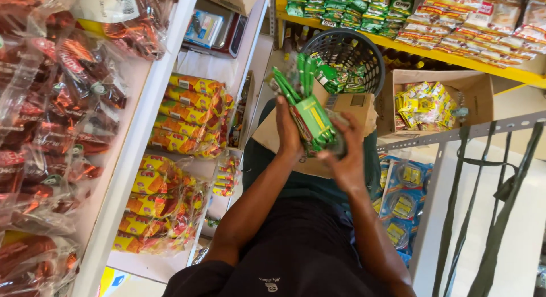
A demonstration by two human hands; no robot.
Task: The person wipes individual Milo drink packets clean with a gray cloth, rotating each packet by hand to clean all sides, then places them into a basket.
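- The bundle of sachets (310, 118) sits between the left hand (288, 132) and right hand (347, 160).
- Beyond them, a basket (341, 49) holds more sachets.
- A cardboard box (475, 86) of packets stands right of the basket.
- Shelves (133, 155) of bagged goods run along the left.

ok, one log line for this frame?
left hand: holds green sachets | right hand: holds same bundle | basket: behind, more sachets | carton: yellow packets
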